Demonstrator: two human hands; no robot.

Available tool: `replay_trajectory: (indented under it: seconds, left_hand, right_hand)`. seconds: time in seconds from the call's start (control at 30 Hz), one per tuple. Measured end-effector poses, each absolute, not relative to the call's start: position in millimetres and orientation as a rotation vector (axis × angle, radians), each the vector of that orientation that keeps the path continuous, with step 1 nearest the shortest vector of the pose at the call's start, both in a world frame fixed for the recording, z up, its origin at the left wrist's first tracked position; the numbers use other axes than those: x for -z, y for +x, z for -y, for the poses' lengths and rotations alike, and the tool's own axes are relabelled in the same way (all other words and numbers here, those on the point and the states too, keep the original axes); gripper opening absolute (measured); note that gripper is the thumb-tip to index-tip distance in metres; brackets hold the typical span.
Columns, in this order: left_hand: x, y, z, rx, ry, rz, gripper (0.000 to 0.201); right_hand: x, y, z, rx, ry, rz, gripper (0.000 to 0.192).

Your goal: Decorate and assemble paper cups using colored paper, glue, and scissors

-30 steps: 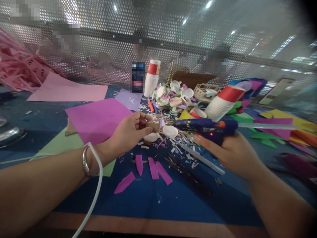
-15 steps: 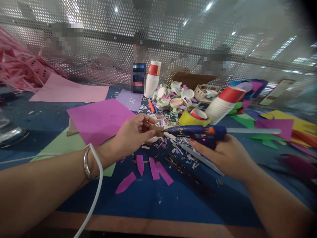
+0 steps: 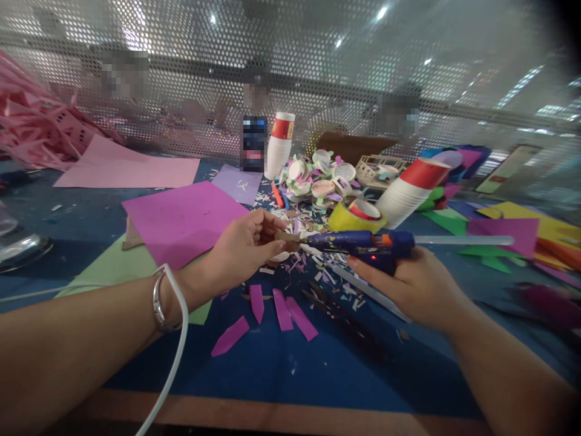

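I'm holding the glue gun (image 3: 363, 242) in my right hand (image 3: 408, 284), nozzle now touching the cardboard scrap (image 3: 287, 237) pinched at 9 o'clock by my left hand (image 3: 242, 248), gluing underway.

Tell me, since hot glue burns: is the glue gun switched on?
On, it seems: a small red light glows on the blue glue gun above the right hand.

Head camera looks forward and down, close over the table (image 3: 281, 369).
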State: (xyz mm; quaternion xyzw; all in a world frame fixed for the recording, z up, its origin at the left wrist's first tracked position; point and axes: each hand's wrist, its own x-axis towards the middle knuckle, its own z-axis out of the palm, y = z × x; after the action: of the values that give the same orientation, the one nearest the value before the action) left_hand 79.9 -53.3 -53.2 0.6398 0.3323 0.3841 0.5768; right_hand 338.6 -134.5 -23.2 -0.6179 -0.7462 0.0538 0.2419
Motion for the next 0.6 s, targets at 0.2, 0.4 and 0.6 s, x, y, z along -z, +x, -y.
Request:
replay_trajectory:
  seconds: [0.2,0.4,0.6]
  left_hand:
    - [56.2,80.6,52.3,-0.909,1.506,-0.776,0.023]
    - [57.8,80.4,52.5,-0.889,1.524,-0.766,0.024]
    - [59.2,80.5,52.4,-0.9,1.501,-0.752,0.022]
  right_hand:
    - [22.5,336.6,135.9,-0.16,-1.735,2.011,0.037]
    - [23.1,333.9,135.4,-0.128,-1.749,2.021,0.037]
    - [22.7,332.1,136.9,-0.155,-1.634,2.055,0.031]
